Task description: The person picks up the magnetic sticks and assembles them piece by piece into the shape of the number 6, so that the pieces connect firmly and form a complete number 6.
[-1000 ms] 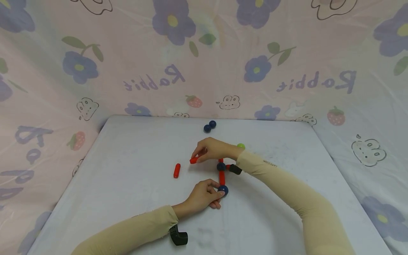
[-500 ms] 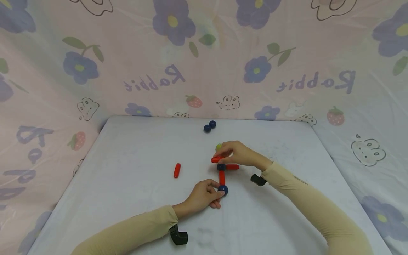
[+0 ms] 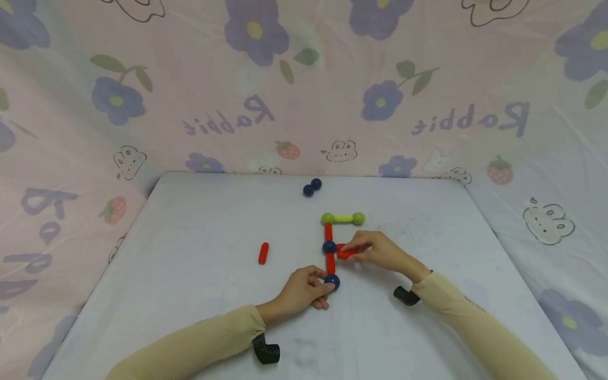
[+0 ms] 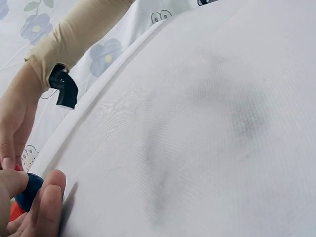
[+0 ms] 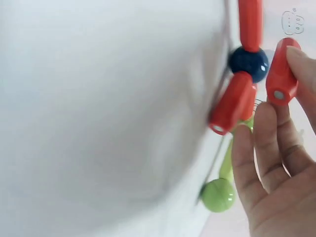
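One second's change: brings the held red rod (image 3: pixel 344 255) from left of the middle blue ball (image 3: pixel 329 247) to its right. Pinches it in the right hand (image 3: pixel 378 252), beside the attached side rod (image 5: pixel 232 103); shows no join to the ball, so likely still loose. Keeps the left hand (image 3: pixel 301 290) gripping the lower blue ball (image 3: pixel 334 282), near side of the middle one. Leaves the green rod (image 3: pixel 343 218) beyond it uncovered.

The person's left grip (image 3: pixel 302 289) pinches between thumb (image 3: pixel 325 290) and fingers (image 3: pixel 317 272); the right grip (image 3: pixel 378 251) pinches as well, farther forward, its sleeved forearm (image 3: pixel 480 322) slanting inward.
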{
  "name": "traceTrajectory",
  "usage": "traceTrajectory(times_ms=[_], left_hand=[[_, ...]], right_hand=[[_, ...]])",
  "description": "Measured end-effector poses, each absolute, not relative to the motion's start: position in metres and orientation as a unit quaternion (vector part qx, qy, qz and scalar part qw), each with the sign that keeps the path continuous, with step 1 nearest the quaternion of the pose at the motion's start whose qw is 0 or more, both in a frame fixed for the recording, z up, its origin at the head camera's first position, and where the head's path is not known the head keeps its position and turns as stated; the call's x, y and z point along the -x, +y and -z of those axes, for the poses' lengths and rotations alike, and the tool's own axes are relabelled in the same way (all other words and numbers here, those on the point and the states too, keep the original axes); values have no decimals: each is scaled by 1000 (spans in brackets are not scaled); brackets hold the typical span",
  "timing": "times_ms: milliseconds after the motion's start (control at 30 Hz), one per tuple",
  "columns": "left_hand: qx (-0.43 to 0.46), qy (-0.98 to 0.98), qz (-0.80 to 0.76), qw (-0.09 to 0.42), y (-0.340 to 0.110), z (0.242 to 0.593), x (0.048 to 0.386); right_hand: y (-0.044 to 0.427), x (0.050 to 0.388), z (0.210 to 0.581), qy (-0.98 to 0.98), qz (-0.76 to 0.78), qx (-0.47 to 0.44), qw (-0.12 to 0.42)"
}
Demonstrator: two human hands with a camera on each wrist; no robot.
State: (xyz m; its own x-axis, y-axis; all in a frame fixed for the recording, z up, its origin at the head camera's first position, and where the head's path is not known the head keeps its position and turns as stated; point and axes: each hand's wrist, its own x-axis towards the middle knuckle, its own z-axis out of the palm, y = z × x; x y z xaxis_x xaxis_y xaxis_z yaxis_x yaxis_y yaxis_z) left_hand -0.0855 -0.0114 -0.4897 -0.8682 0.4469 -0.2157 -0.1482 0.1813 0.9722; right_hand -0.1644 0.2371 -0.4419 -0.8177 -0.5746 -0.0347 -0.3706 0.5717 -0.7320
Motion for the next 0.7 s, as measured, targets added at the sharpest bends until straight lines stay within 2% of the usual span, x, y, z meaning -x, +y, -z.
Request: traceTrajectory(times_ms=[267,700], left_hand=[[-100,734,-630,234,-11,489,85],[-95,737,-629,229,-11,490,85]], right_hand=[[247,140,458,865,394,271,156],[245,120,472,849,411,301,142]])
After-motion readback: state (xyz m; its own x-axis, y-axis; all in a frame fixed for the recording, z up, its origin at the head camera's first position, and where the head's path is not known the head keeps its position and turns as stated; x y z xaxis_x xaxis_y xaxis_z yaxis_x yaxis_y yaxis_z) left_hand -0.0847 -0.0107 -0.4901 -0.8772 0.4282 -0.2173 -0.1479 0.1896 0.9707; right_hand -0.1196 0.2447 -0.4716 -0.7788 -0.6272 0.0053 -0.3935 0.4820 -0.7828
